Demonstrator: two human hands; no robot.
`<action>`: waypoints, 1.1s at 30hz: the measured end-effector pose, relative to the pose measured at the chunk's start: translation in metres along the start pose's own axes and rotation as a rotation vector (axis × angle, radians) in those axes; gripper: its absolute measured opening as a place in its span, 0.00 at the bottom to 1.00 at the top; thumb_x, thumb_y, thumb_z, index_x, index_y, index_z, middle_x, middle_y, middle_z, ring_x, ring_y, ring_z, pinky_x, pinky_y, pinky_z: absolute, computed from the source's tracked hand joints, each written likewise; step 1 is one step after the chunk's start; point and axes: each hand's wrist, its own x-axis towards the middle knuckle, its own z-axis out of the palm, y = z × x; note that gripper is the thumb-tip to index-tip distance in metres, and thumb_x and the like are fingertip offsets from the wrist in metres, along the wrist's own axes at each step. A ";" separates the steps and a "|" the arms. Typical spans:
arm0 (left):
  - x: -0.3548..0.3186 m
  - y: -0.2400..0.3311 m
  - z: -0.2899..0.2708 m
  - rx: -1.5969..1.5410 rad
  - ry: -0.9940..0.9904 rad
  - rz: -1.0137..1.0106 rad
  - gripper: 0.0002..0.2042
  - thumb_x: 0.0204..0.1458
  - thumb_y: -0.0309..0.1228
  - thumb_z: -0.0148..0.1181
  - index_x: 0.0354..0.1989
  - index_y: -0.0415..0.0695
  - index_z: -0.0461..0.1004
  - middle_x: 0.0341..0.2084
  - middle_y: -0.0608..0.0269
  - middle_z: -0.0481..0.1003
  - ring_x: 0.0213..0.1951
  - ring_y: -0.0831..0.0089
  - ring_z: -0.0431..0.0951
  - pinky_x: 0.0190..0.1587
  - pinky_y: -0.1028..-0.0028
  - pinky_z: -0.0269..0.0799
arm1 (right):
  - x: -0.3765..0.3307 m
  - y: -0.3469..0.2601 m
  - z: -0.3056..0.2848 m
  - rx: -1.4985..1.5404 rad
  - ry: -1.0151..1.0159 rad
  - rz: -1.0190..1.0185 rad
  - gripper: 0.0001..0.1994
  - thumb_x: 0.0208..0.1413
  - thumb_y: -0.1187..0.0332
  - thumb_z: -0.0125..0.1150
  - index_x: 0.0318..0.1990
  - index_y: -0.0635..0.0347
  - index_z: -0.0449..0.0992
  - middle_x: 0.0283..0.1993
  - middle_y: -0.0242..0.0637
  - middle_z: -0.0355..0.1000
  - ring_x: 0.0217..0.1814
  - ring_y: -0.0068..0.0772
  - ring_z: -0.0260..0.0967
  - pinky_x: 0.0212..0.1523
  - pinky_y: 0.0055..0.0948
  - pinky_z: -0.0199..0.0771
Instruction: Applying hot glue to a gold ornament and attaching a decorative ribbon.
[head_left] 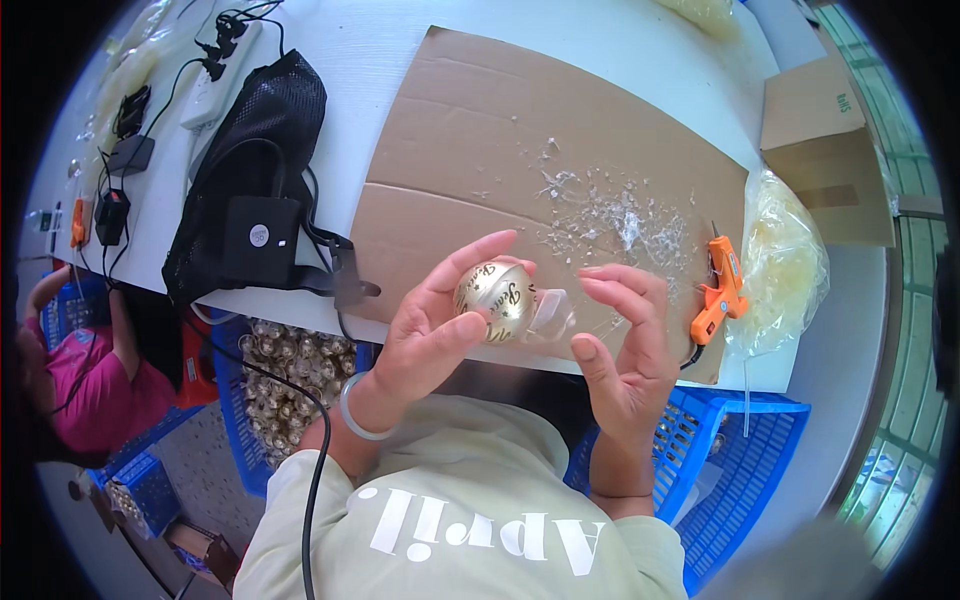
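Over the near edge of the counter (640, 60), from the head view, both hands are up and working close together. Left hand (425, 335) has the gold bauble (495, 298) pinched, thumb on the near side, fingers (480, 250) curled over the top, a firm hold just above the cardboard sheet (470, 150). Right hand (625, 345) sits just beside it, fingers loosely spread and not closed on the ball; a small clear piece (550, 312) rests between the bauble and that palm, and whether the right thumb actually grips it I cannot tell. Dried glue scraps (610, 215) litter the cardboard behind the hands. Orange glue gun (720, 285) lies near the cardboard's right corner, beside a clear bag (785, 265). Blue crate (745, 460) sits below right, another basket of baubles (285, 385) below left, a black mesh bag (250, 160) on the counter's left. Risk, as I read it: the bauble is smooth and round, held off the counter's edge, so a slackened pinch could drop it into the lap or to the floor; the clear piece looks loose and could slip free; and the glue gun's nozzle sits close to that bag, which could melt if the nozzle is hot.
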 end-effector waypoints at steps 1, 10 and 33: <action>-0.001 -0.001 -0.001 0.001 0.001 -0.003 0.33 0.59 0.34 0.59 0.69 0.36 0.51 0.60 0.50 0.65 0.59 0.67 0.69 0.61 0.68 0.65 | -0.002 0.002 0.001 0.001 0.002 0.002 0.24 0.55 0.64 0.65 0.57 0.65 0.71 0.59 0.48 0.68 0.63 0.41 0.62 0.62 0.36 0.59; -0.001 -0.006 -0.007 -0.121 0.033 -0.070 0.33 0.60 0.40 0.58 0.67 0.36 0.53 0.59 0.47 0.66 0.59 0.66 0.70 0.61 0.67 0.65 | 0.021 0.008 0.005 -0.052 -0.100 -0.118 0.18 0.56 0.70 0.63 0.54 0.64 0.74 0.49 0.40 0.72 0.54 0.36 0.65 0.57 0.32 0.62; -0.002 -0.004 -0.009 -0.039 0.009 0.035 0.25 0.53 0.24 0.61 0.58 0.41 0.59 0.59 0.48 0.63 0.56 0.63 0.72 0.57 0.56 0.74 | 0.021 0.017 -0.013 0.328 0.006 -0.045 0.06 0.58 0.77 0.60 0.42 0.64 0.72 0.36 0.40 0.68 0.35 0.26 0.66 0.32 0.21 0.69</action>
